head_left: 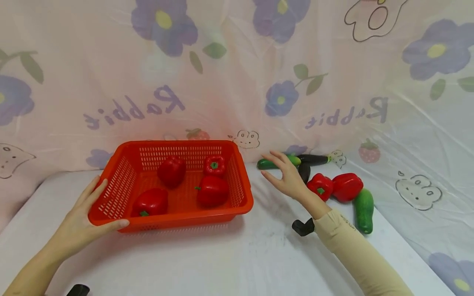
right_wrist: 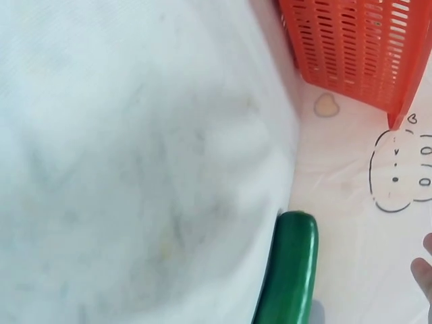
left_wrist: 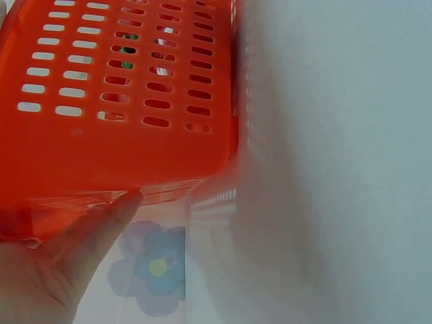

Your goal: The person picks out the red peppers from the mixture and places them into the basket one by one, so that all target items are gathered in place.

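Note:
A red plastic basket [head_left: 174, 218] with slotted walls holds several red bell peppers [head_left: 151, 201]. At its near left corner rests my left hand [head_left: 74, 224], thumb along the front rim and fingers extended along the left side. The left wrist view shows that hand [left_wrist: 57, 277] against the basket's outer wall [left_wrist: 121, 158]. Right of the basket, my right hand [head_left: 290, 177] hovers with fingers spread and nothing held. Beyond it lies a green cucumber-like vegetable [head_left: 272, 163]. Only fingertips [right_wrist: 422, 273] of the right hand show at the edge of the right wrist view.
To the right lie two more red bell peppers [head_left: 347, 187], a green cucumber [head_left: 364, 211] and dark eggplant-like vegetables [head_left: 312, 159]. A printed curtain [head_left: 222, 90] hangs behind the white table [head_left: 237, 263]. Black wrist-worn pieces [head_left: 303, 227] show by both arms.

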Action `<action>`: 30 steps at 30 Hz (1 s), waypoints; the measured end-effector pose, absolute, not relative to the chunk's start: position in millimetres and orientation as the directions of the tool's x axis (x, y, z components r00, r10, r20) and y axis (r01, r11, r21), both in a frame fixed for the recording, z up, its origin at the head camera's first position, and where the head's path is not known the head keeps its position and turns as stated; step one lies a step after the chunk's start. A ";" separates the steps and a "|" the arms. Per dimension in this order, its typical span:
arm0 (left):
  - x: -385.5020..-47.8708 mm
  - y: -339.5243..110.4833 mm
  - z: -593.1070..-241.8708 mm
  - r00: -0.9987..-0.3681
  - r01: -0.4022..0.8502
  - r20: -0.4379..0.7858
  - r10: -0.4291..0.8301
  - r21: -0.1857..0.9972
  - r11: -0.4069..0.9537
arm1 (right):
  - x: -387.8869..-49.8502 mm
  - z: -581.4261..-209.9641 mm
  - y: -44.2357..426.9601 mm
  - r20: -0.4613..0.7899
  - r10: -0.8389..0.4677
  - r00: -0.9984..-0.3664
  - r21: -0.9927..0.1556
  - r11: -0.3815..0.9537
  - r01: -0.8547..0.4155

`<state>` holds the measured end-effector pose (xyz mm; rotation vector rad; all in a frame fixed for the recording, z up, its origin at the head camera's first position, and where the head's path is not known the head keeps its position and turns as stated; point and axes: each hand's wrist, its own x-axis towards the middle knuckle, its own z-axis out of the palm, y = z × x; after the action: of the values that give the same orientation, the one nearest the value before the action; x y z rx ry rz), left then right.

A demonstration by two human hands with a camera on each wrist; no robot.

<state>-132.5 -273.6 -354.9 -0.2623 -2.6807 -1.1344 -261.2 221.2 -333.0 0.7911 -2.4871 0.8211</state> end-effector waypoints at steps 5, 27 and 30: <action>-132.2 -275.0 -353.9 -0.963 0.240 0.257 0.080 0.681 0.692 | -259.5 -336.7 229.8 0.526 -0.377 -0.763 -0.400 0.682 -0.613; -131.6 -274.7 -356.6 -0.962 0.244 0.261 0.080 0.689 0.682 | -248.6 -348.2 272.1 0.476 -0.365 -0.800 -0.386 0.731 -0.563; -131.6 -274.8 -356.3 -0.962 0.242 0.259 0.080 0.688 0.684 | -246.7 -348.8 276.9 0.468 -0.363 -0.806 -0.390 0.733 -0.557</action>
<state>-131.6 -274.8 -356.3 -0.2608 -2.6880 -1.1418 -246.7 276.9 -348.8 0.7110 -2.5744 0.7447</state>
